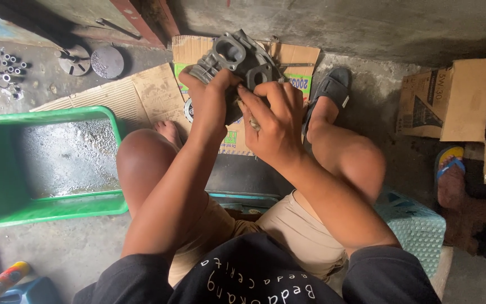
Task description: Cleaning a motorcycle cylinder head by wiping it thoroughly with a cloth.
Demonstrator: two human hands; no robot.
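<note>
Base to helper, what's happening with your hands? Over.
Left hand grips grey metal engine part. Right hand works at its side. Nothing blocking; green tub off left.

Both hands (248, 107) sit at upper centre, hemmed in by the person's bare knees at centre left and centre right and by the grey cast-metal engine part (237, 59) they clasp. To the left, the green plastic tub (7, 197) with shallow liquid blocks the floor, and small metal rings and nuts (8, 67) litter the upper left corner. Open room lies on the flattened brown cardboard (136, 93) between tub and knee; brown cardboard boxes (451, 101) and another person's sandalled foot (451, 180) close the right.
</note>
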